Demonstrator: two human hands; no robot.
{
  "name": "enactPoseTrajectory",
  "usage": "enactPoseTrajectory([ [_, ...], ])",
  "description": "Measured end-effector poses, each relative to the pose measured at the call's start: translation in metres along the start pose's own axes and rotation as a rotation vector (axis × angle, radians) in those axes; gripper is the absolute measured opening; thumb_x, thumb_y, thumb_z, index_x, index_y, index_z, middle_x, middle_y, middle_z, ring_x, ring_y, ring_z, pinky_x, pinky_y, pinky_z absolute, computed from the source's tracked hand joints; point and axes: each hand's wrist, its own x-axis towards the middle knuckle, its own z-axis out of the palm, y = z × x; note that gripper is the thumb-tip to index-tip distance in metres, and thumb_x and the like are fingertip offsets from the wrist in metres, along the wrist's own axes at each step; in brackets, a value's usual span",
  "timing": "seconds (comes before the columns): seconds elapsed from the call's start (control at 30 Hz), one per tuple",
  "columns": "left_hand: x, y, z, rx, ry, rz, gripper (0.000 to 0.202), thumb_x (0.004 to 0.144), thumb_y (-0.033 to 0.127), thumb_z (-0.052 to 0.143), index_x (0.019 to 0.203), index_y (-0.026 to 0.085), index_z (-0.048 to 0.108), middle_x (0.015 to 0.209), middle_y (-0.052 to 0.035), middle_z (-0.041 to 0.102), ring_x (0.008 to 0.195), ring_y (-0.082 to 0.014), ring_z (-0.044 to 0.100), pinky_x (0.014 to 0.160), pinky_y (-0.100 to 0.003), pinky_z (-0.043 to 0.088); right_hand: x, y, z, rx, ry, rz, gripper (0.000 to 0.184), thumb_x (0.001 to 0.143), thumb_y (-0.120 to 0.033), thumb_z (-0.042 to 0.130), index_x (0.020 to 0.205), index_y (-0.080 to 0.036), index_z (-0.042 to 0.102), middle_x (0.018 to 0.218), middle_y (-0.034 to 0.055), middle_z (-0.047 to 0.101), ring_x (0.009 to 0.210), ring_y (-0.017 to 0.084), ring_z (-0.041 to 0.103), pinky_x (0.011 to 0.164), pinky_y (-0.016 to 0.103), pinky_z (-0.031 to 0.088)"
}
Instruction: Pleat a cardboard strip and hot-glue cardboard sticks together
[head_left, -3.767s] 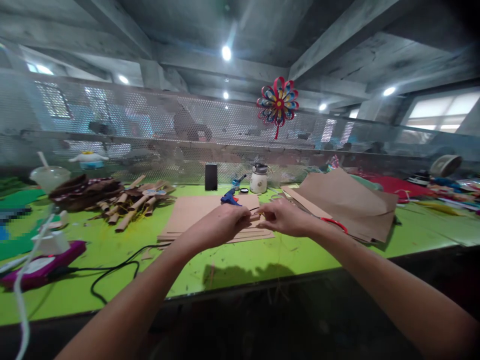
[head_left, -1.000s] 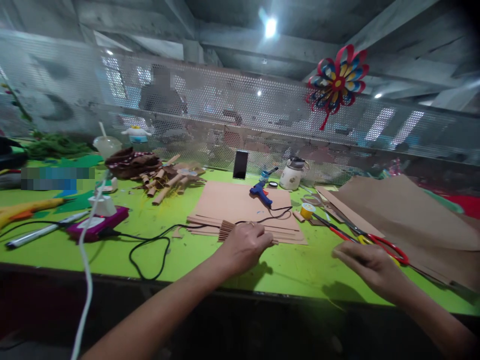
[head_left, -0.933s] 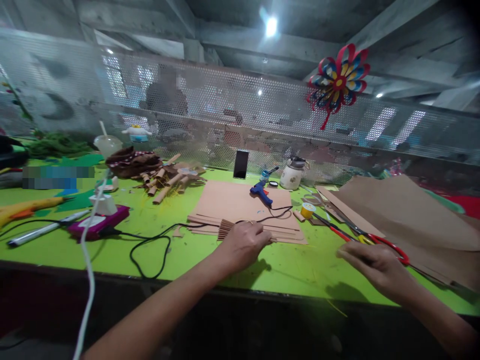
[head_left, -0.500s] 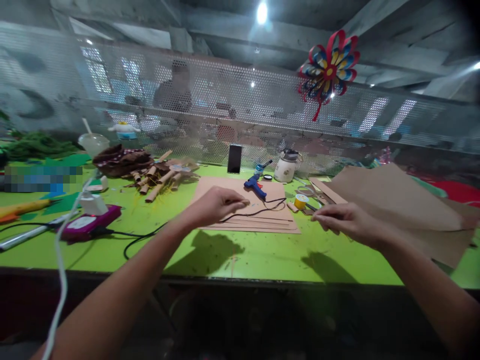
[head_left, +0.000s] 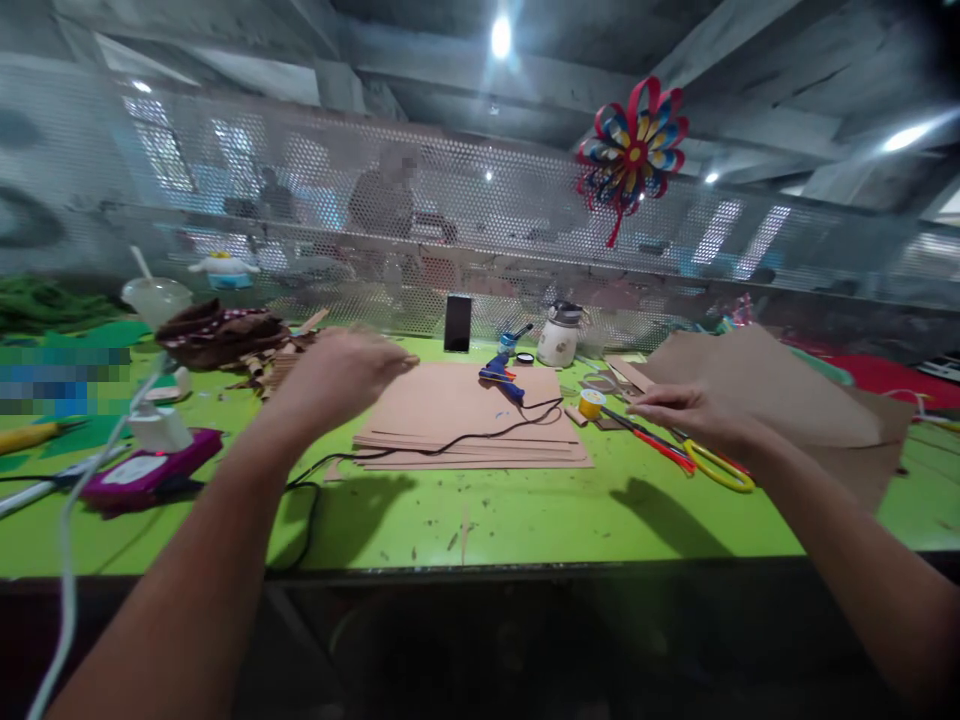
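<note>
My left hand (head_left: pixel 337 378), blurred by motion, is over the left edge of a stack of brown cardboard sheets (head_left: pixel 457 402). Its thumb and fingertips are brought together; anything between them is too small to make out. Farther right, my right hand (head_left: pixel 690 412) hovers with its fingers pressed together in a pinch, its contents also unclear. Just below it lie yellow-handled scissors (head_left: pixel 718 468) and a red-handled tool (head_left: pixel 679 458). A yellow spool (head_left: pixel 592 403) sits left of its fingertips. On the cardboard rests a blue glue gun (head_left: pixel 501 376) with a black cord.
A purple power strip (head_left: pixel 154 470) with a white plug lies at left, cords trailing. Behind it are a brown cloth bundle (head_left: pixel 221 335) and a plastic cup (head_left: pixel 157 300). A phone (head_left: pixel 457 324) and a white jug (head_left: pixel 559 338) stand at the back. Large brown paper (head_left: pixel 780 390) covers the right.
My left hand has moved left and up, away from the middle of the cardboard. My right hand has shifted slightly, and the scissors beneath it show more. The view has turned a little.
</note>
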Motion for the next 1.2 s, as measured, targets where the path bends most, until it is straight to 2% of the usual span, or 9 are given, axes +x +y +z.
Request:
enactPoseTrajectory([
  [0.13, 0.000, 0.033, 0.050, -0.071, -0.175, 0.136, 0.035, 0.091, 0.037, 0.042, 0.098, 0.020, 0.071, 0.095, -0.0081, 0.071, 0.081, -0.0195, 0.063, 0.069, -0.027, 0.042, -0.002, 0.024, -0.013, -0.054, 0.051, 0.100, 0.044, 0.068, -0.058, 0.070, 0.085, -0.018, 0.076, 0.085, 0.0071, 0.071, 0.072, 0.019, 0.059, 0.062, 0.028, 0.044],
  [0.23, -0.004, 0.058, 0.084, -0.114, -0.261, 0.176, 0.032, 0.090, 0.030, 0.043, 0.085, 0.017, 0.072, 0.084, -0.0097, 0.071, 0.075, -0.0190, 0.063, 0.063, -0.026, 0.040, 0.000, 0.044, -0.021, -0.146, 0.024, 0.160, 0.053, 0.064, -0.064, 0.068, 0.082, -0.015, 0.076, 0.076, 0.0080, 0.070, 0.065, 0.018, 0.057, 0.058, 0.029, 0.043],
  [0.3, -0.005, 0.069, 0.096, -0.123, -0.279, 0.193, 0.029, 0.087, 0.027, 0.046, 0.077, 0.017, 0.071, 0.076, -0.0093, 0.070, 0.069, -0.0185, 0.062, 0.061, -0.026, 0.038, 0.004, 0.057, -0.027, -0.208, 0.020, 0.179, 0.053, 0.061, -0.063, 0.069, 0.079, -0.014, 0.075, 0.075, 0.0090, 0.070, 0.067, 0.020, 0.059, 0.062, 0.030, 0.044],
  [0.43, -0.005, 0.075, 0.100, -0.138, -0.282, 0.200, 0.026, 0.086, 0.026, 0.047, 0.075, 0.018, 0.070, 0.075, -0.0089, 0.069, 0.067, -0.0185, 0.061, 0.058, -0.026, 0.036, 0.011, 0.079, -0.037, -0.252, 0.020, 0.216, 0.047, 0.060, -0.055, 0.072, 0.080, -0.012, 0.074, 0.075, 0.0101, 0.071, 0.067, 0.021, 0.061, 0.063, 0.032, 0.046],
  [0.67, -0.004, 0.057, 0.108, -0.150, -0.270, 0.177, 0.027, 0.084, 0.030, 0.050, 0.064, 0.018, 0.064, 0.066, -0.0082, 0.065, 0.060, -0.0182, 0.057, 0.053, -0.026, 0.030, 0.007, 0.092, -0.041, -0.268, 0.008, 0.285, 0.036, 0.064, -0.042, 0.070, 0.081, -0.011, 0.073, 0.065, 0.0060, 0.067, 0.059, 0.017, 0.058, 0.058, 0.030, 0.046],
  [0.93, -0.009, 0.059, 0.117, -0.190, -0.229, 0.179, 0.027, 0.088, 0.034, 0.048, 0.075, 0.018, 0.066, 0.075, -0.0090, 0.067, 0.066, -0.0192, 0.059, 0.057, -0.027, 0.032, 0.002, 0.099, -0.034, -0.420, 0.078, 0.285, 0.014, 0.061, -0.025, 0.068, 0.067, -0.012, 0.073, 0.065, 0.0090, 0.070, 0.061, 0.022, 0.062, 0.059, 0.032, 0.047],
  [1.07, -0.011, 0.064, 0.118, -0.190, -0.211, 0.195, 0.028, 0.089, 0.035, 0.048, 0.077, 0.018, 0.066, 0.077, -0.0095, 0.066, 0.067, -0.0197, 0.059, 0.057, -0.027, 0.033, 0.014, 0.084, -0.015, -0.500, 0.155, 0.208, 0.017, 0.066, -0.019, 0.063, 0.076, -0.012, 0.074, 0.080, 0.0132, 0.071, 0.074, 0.026, 0.064, 0.067, 0.036, 0.048],
  [1.13, -0.012, 0.065, 0.120, -0.184, -0.202, 0.194, 0.028, 0.089, 0.034, 0.047, 0.079, 0.017, 0.066, 0.078, -0.0101, 0.065, 0.068, -0.0200, 0.059, 0.058, -0.028, 0.035, 0.023, 0.068, 0.004, -0.493, 0.160, 0.124, 0.023, 0.073, -0.022, 0.059, 0.089, -0.013, 0.074, 0.098, 0.0139, 0.070, 0.088, 0.027, 0.063, 0.076, 0.037, 0.049],
  [1.2, -0.012, 0.066, 0.123, -0.182, -0.199, 0.186, 0.027, 0.089, 0.032, 0.047, 0.080, 0.017, 0.067, 0.078, -0.0103, 0.065, 0.068, -0.0197, 0.059, 0.059, -0.028, 0.037, 0.030, 0.045, 0.031, -0.477, 0.157, 0.045, 0.023, 0.078, -0.025, 0.058, 0.094, -0.016, 0.072, 0.104, 0.0107, 0.068, 0.097, 0.026, 0.060, 0.082, 0.037, 0.048],
])
